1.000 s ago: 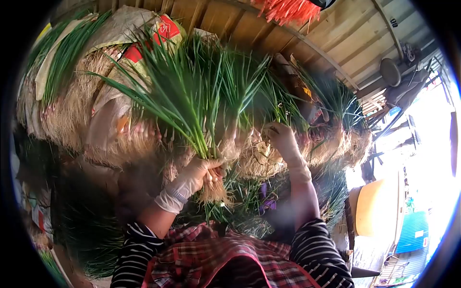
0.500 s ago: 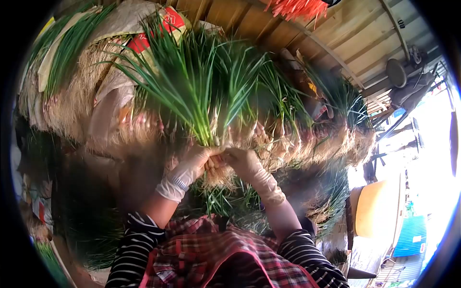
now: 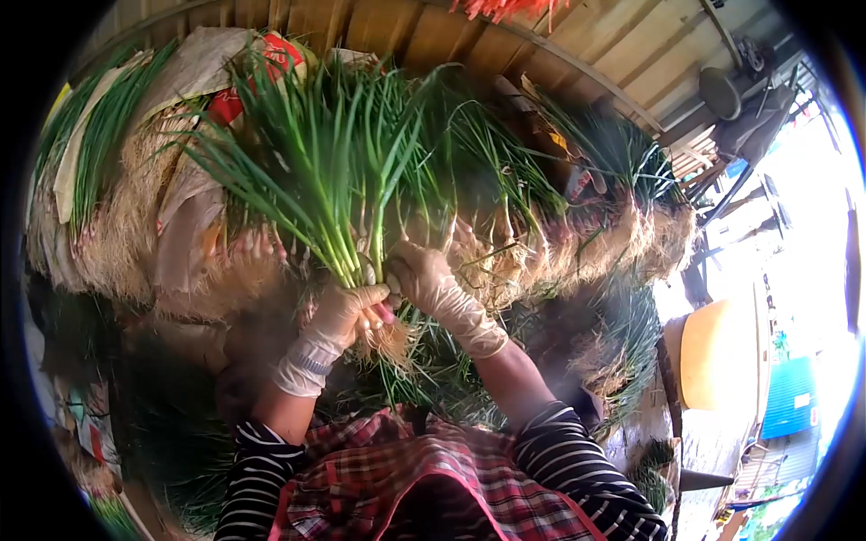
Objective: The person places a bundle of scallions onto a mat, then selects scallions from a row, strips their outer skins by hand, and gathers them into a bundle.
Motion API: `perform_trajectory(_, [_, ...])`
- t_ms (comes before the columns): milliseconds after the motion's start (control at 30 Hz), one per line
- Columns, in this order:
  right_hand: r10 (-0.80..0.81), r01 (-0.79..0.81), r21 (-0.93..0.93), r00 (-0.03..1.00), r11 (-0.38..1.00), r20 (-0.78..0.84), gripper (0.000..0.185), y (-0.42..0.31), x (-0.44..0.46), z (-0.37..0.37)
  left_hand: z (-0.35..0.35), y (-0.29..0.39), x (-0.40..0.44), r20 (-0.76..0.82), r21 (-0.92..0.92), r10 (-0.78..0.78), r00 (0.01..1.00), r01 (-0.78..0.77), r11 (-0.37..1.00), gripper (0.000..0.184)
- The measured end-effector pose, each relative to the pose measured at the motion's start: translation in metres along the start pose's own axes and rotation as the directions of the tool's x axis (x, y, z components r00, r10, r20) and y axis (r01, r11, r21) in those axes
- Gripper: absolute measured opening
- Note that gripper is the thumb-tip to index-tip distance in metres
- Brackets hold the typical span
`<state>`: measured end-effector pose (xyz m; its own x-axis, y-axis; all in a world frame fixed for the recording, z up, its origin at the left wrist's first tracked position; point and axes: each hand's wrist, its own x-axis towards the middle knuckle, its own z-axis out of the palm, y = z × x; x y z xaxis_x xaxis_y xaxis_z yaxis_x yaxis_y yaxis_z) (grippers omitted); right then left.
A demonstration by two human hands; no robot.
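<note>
A bunch of spring onions [image 3: 338, 225] stands upright in my gloved left hand [image 3: 338, 311], whose fingers are wrapped round the lower stalks. Pale and purplish bulbs with stringy roots [image 3: 388, 343] stick out below the grip. My gloved right hand [image 3: 431, 281] meets the bunch at its right side, fingers curled in and fingertips close to the left thumb. What lies between those right fingertips is hidden. Both gloves are thin and whitish, and a band shows at the left wrist.
Rows of spring onions [image 3: 510, 257] with roots toward me line the far side. More lie heaped on the left under sacking [image 3: 185, 243], and below my hands [image 3: 424, 374]. A yellow container [image 3: 717, 356] and a blue ribbed object [image 3: 789, 397] are at the right.
The view has shifted slightly. My left hand and the bunch now sit lower and more to the left in view. My right hand has turned, and more of the bulbs shows.
</note>
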<state>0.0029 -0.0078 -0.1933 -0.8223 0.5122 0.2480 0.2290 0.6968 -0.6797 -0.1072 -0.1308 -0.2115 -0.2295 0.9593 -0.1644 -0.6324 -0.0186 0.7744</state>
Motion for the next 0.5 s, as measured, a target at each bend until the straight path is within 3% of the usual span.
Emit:
perform_trajectory(33, [0.019,-0.019,0.004,0.998,1.0,-0.055,0.016,-0.004,0.0,-0.001,0.003,-0.002,0.0,-0.045,-0.04,-0.015,0.999,0.013,0.999,0.016])
perform_trajectory(67, [0.055,-0.055,-0.042,0.998,0.998,-0.012,0.016,0.0,-0.001,-0.003,0.007,0.002,-0.003,0.013,0.003,0.015,1.0,-0.015,1.0,0.017])
perform_trajectory(100, [0.369,-0.356,-0.184,0.929,0.916,0.04,0.017,0.022,0.012,-0.011,0.013,0.01,-0.009,0.07,0.044,0.043,0.997,-0.046,0.998,0.019])
perform_trajectory(133, [0.65,-0.605,-0.323,0.758,0.727,0.043,0.018,0.051,0.02,-0.019,0.016,0.014,-0.014,0.128,0.088,0.065,0.99,-0.076,0.993,0.021])
perform_trajectory(167, [0.509,-0.446,-0.453,0.861,0.772,0.018,0.016,0.07,0.009,-0.028,0.016,0.004,-0.013,0.132,0.018,0.2,0.971,-0.204,0.979,0.023])
perform_trajectory(200, [0.333,-0.254,-0.588,0.943,0.768,0.027,0.014,0.088,0.005,-0.035,0.016,0.002,-0.013,0.129,-0.076,0.196,0.972,-0.188,0.979,0.023])
perform_trajectory(267, [-0.033,-0.094,-0.525,0.973,0.846,-0.228,0.031,0.097,-0.01,-0.036,0.008,-0.006,-0.004,0.14,-0.083,0.074,0.987,-0.063,0.995,0.03])
perform_trajectory(300, [0.309,-0.376,-0.322,0.92,0.869,-0.242,0.032,0.067,-0.002,-0.065,0.01,-0.004,-0.001,0.123,-0.182,-0.041,0.992,0.063,0.981,0.037])
perform_trajectory(333, [0.606,-0.628,-0.112,0.775,0.77,-0.181,0.034,0.05,0.004,-0.087,0.011,-0.01,0.003,0.15,-0.3,0.053,0.987,-0.006,0.954,0.039])
perform_trajectory(367, [0.572,-0.651,-0.274,0.756,0.708,-0.319,0.029,0.055,0.005,-0.099,0.008,-0.008,0.006,0.183,-0.302,0.005,0.983,0.051,0.952,0.039])
perform_trajectory(433, [0.565,-0.647,-0.328,0.762,0.689,-0.316,0.02,0.079,-0.005,-0.108,0.003,-0.018,0.011,0.181,-0.315,-0.088,0.98,0.143,0.938,0.035])
perform_trajectory(467, [0.562,-0.644,-0.354,0.765,0.678,-0.315,0.017,0.091,-0.01,-0.113,0.006,-0.017,0.011,0.163,-0.304,-0.125,0.979,0.171,0.937,0.021])
perform_trajectory(500, [0.445,-0.531,-0.31,0.841,0.788,-0.308,0.014,0.074,-0.019,-0.11,0.007,-0.019,0.014,0.129,-0.246,-0.145,0.981,0.174,0.954,0.019])
